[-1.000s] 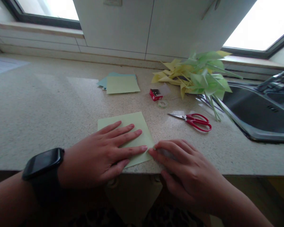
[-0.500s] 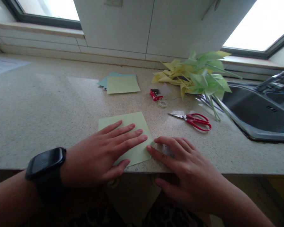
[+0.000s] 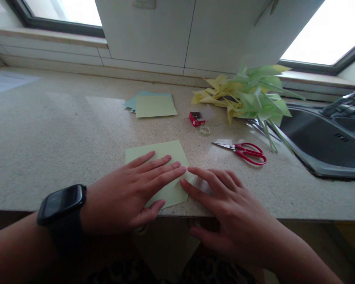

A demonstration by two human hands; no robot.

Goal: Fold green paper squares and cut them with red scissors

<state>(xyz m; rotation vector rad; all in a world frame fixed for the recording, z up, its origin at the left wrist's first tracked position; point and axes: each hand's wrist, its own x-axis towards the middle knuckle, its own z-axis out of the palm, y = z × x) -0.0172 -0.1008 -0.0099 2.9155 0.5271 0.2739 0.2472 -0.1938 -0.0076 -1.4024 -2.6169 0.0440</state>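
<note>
A pale green sheet of paper (image 3: 173,149) lies flat at the front edge of the countertop. Across it rests my left hand (image 3: 136,189), fingers stretched out and palm down, covering much of the sheet. My right hand (image 3: 225,201) is at the paper's right edge, its index and middle fingertips extended onto or against that edge and close to the left fingertips. Its thumb hangs lower, by the counter's edge. Neither hand grips anything. Red-handled scissors (image 3: 250,153) lie beyond my right hand, blades pointing left.
Behind the sheet sits a stack of yellow and blue paper (image 3: 156,106). A small red box (image 3: 197,119) of pins and a tape roll (image 3: 205,130) lie right of it. Paper pinwheels (image 3: 262,100) are piled beside the sink (image 3: 319,169). A printed sheet (image 3: 8,81) lies far left.
My right hand's fingertips have slid slightly up and left along the paper's right edge. My left hand keeps its place on the sheet. The whole view has shifted a little.
</note>
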